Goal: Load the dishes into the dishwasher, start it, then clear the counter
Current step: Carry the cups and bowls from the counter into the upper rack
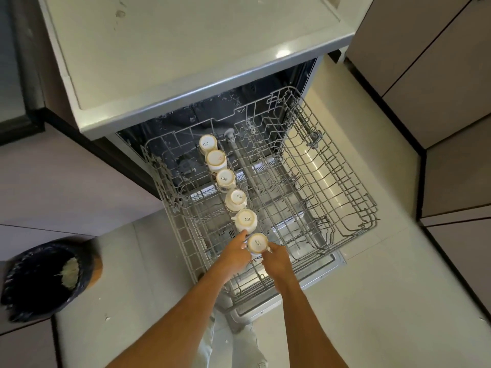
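"sista" printed on upturned cups (257,243)

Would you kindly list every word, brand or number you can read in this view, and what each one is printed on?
"SISTA": base of the nearest cup, upturned in the rack.
"SISTA": bases of the third cup and fourth cup.
"SIST": second cup; last letter unclear.
Farthest cup: likely the same word, blurred.
Fifth cup: reddish mark, too blurred to read.
Nothing else is legible.

Fingers (267,250) hide part of the nearest cup (256,243).
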Demonstrator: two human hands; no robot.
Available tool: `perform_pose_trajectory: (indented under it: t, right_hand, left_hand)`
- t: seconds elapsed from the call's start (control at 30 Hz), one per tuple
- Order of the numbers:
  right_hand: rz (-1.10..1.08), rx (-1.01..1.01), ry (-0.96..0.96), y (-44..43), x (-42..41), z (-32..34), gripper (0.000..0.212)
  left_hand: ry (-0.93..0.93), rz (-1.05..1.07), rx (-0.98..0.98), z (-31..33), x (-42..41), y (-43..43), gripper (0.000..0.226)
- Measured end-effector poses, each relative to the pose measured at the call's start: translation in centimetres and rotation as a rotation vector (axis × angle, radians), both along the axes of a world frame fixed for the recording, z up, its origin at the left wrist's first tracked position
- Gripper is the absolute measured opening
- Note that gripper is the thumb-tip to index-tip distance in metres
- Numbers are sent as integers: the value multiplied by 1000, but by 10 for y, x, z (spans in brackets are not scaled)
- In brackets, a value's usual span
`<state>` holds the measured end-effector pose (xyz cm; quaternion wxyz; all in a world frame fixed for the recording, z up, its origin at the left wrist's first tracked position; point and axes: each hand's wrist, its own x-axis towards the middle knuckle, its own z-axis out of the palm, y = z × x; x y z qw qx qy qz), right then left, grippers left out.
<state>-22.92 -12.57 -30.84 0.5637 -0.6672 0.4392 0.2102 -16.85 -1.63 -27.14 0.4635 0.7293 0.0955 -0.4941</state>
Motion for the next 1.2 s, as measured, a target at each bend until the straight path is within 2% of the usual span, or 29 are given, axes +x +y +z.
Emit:
perform_pose_trajectory:
  t: [0.1, 0.27, 0.5, 0.6, 0.73, 0.87, 1.2]
  right_hand:
    - [64, -53, -25, 2, 5, 27, 36]
    - [193, -63, -160, 20, 33, 95, 15]
    - [441, -90, -335, 76, 80, 168, 21]
    - [537, -110, -430, 115, 94, 204, 21]
    - [584, -62, -519, 179, 120, 238, 10]
    - [662, -109, -589, 249, 148, 256, 11]
    - [751, -145, -757, 435, 199, 295, 10]
  left_hand:
    - [-42, 26, 7, 19, 2, 5, 64]
    - [-200, 110, 11, 61, 14, 29, 59]
    - [-484, 306, 43, 137, 34, 102, 48]
    - [-576, 353, 124, 166, 40, 151, 40]
    - [-656, 476, 162, 198, 50, 222, 39]
    - [-734, 587, 159, 219, 67, 295, 35]
    - [-866, 678, 139, 267, 106, 471, 32]
